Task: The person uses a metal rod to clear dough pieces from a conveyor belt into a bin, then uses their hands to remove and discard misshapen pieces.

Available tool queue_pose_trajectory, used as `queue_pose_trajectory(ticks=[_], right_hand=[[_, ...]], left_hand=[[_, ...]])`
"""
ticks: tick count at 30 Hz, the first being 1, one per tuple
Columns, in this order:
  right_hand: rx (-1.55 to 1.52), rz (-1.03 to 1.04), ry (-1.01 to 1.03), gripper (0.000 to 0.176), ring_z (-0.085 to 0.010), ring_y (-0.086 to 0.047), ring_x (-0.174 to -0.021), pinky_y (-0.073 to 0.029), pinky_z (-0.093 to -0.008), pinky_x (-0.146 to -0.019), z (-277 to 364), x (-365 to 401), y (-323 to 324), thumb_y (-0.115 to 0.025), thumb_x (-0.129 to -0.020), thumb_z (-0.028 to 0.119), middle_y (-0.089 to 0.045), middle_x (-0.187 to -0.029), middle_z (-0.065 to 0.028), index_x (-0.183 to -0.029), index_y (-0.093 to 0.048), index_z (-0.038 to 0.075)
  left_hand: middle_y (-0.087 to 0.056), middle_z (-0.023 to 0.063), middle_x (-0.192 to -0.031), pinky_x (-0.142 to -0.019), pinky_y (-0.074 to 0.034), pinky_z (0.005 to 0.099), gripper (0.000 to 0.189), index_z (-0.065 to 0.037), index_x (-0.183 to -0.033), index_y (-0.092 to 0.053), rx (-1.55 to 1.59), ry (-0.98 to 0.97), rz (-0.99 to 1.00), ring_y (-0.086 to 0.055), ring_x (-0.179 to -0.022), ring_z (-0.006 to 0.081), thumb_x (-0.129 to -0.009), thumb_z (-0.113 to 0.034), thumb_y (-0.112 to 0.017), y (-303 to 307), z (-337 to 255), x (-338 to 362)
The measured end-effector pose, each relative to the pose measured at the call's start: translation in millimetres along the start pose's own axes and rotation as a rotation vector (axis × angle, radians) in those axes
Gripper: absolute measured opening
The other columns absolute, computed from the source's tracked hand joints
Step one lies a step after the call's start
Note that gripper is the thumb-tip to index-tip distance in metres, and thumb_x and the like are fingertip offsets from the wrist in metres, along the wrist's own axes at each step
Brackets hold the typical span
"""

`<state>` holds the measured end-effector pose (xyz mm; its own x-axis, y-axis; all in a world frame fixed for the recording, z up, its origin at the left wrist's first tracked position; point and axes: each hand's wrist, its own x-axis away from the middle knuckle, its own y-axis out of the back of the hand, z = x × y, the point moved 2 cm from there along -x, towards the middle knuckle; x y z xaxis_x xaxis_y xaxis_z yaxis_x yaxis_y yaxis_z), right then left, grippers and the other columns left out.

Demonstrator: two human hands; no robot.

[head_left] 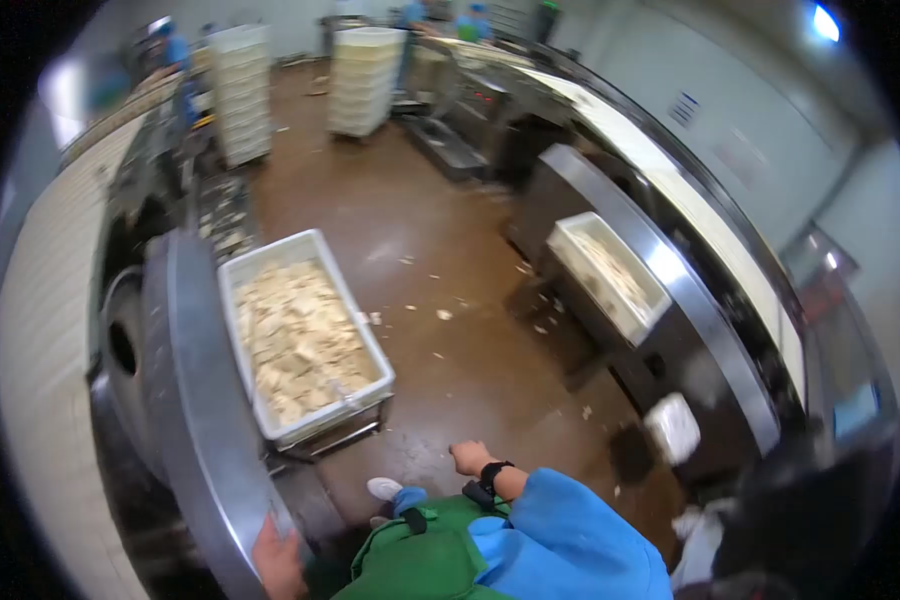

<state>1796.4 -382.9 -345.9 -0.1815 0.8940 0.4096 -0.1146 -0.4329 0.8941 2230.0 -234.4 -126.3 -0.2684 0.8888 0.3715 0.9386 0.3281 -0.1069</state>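
Note:
My left hand (pixel 278 562) is low in the view, right at the edge of a curved steel machine panel (pixel 195 370). Its fingers look apart, though blurred, and no object shows in them. In front of my body, my right hand (pixel 467 457) hangs over the floor with its fingers curled in and nothing visible inside. A black band (pixel 490 473) circles that wrist. Ahead of my left hand, a white tub (pixel 378 385) full of pale, flat broken pieces (pixel 295 335) sits on a low metal frame (pixel 345 430).
Across the brown floor (pixel 400 260), a second white tub (pixel 638 335) with pale pieces rests against another steel machine (pixel 570 175). White tub stacks (pixel 242 100) (pixel 363 85) stand farther back. Conveyor belts (pixel 55 260) (pixel 660 160) run along both sides. People in blue (pixel 175 50) are at the back.

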Motion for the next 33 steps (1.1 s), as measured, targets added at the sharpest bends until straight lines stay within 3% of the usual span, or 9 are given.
queue_pose_trajectory(ticks=[1, 4, 8, 15, 19, 21, 27, 29, 33], right_hand=[[-0.01, 0.259, -0.149, 0.031, -0.0376, -0.067, -0.099, -0.051, -0.0495, -0.087, -34, 10, -22, -0.063, -0.079, 0.016, -0.071, -0.108, -0.0177, -0.108, -0.072, 0.01], [-0.235, 0.357, -0.276, 0.033, -0.0387, -0.067, -0.103, -0.054, -0.0475, -0.084, -134, 45, -95, -0.063, -0.079, 0.018, -0.071, -0.112, -0.0197, -0.108, -0.072, 0.005], [-0.474, 0.163, -0.724, 0.028, -0.0395, -0.066, -0.106, -0.052, -0.0477, -0.09, -195, 136, -104, -0.062, -0.084, 0.019, -0.07, -0.11, -0.0248, -0.101, -0.073, 0.0], [-0.798, 0.137, -0.82, 0.039, -0.0393, -0.066, -0.11, -0.052, -0.0438, -0.092, -300, 206, -144, -0.068, -0.077, 0.023, -0.069, -0.115, -0.0241, -0.108, -0.072, 0.0], [-0.794, 0.052, -0.885, 0.03, -0.0412, -0.069, -0.093, -0.053, -0.0475, -0.083, -387, 226, -158, -0.066, -0.078, 0.022, -0.072, -0.096, -0.0234, -0.097, -0.074, 0.001], [-0.778, -0.043, -0.849, 0.025, -0.0402, -0.069, -0.086, -0.053, -0.0466, -0.077, -433, 236, -165, -0.064, -0.08, 0.022, -0.071, -0.089, -0.0227, -0.091, -0.075, 0.002], [-0.952, -0.511, -1.23, 0.022, -0.031, -0.071, -0.078, -0.055, -0.0417, -0.075, -507, 287, -165, -0.064, -0.084, 0.024, -0.074, -0.088, -0.0171, -0.091, -0.074, 0.006], [-1.126, -0.36, -1.25, 0.032, -0.0393, -0.069, -0.099, -0.055, -0.0445, -0.087, -513, 301, -162, -0.06, -0.085, 0.031, -0.071, -0.102, -0.0221, -0.097, -0.075, 0.005], [-1.39, -0.277, -1.294, 0.033, -0.0369, -0.071, -0.095, -0.055, -0.0435, -0.083, -534, 299, -321, -0.063, -0.084, 0.034, -0.072, -0.098, -0.0212, -0.092, -0.075, 0.004]], left_hand=[[-0.048, -0.009, -0.066, -0.04, -0.028, 0.0209, 0.051, 0.002, -0.145, -0.046, -0.03, 0.005, 0.066, -0.037, -0.046, 0.0012, -0.095, 0.002, -0.056, -18, -6, -7], [-0.042, -0.0101, -0.061, -0.038, -0.023, 0.0215, 0.05, 0.001, -0.143, -0.047, -0.086, -0.018, -0.044, -0.033, -0.043, 0.0013, -0.095, -0.001, -0.058, -66, -13, -19], [-0.053, -0.0069, -0.069, -0.041, -0.024, 0.0214, 0.048, 0.002, -0.142, -0.049, -0.119, -0.153, 0.092, -0.035, -0.046, 0.0011, -0.095, 0.0, -0.058, -146, -23, -34], [-0.054, -0.0055, -0.072, -0.044, -0.028, 0.021, 0.046, 0.003, -0.139, -0.052, -0.362, -0.149, 0.351, -0.039, -0.051, 0.0019, -0.094, -0.001, -0.057, -360, -24, -33], [-0.047, -0.0079, -0.065, -0.043, -0.027, 0.0206, 0.045, 0.003, -0.138, -0.054, -0.369, -0.022, 0.561, -0.037, -0.05, 0.0018, -0.093, -0.003, -0.059, -509, -20, -8], [-0.044, -0.0093, -0.065, -0.045, -0.026, 0.0198, 0.045, 0.001, -0.138, -0.055, -0.377, 0.002, 0.642, -0.036, -0.05, 0.001, -0.093, -0.003, -0.06, -571, -5, -9], [-0.046, -0.0085, -0.067, -0.043, -0.027, 0.0202, 0.045, 0.0, -0.137, -0.053, -0.508, 0.07, 0.875, -0.036, -0.049, 0.0013, -0.093, -0.002, -0.063, -729, -2, 20], [-0.045, -0.0095, -0.064, -0.043, -0.026, 0.0206, 0.045, 0.0, -0.138, -0.052, -0.444, 0.132, 0.959, -0.036, -0.048, 0.0013, -0.094, -0.002, -0.063, -776, 14, 15], [-0.044, -0.0097, -0.062, -0.043, -0.026, 0.0209, 0.045, 0.0, -0.138, -0.051, -0.447, 0.186, 1.006, -0.035, -0.047, 0.0014, -0.094, -0.001, -0.062, -863, 27, 2]])
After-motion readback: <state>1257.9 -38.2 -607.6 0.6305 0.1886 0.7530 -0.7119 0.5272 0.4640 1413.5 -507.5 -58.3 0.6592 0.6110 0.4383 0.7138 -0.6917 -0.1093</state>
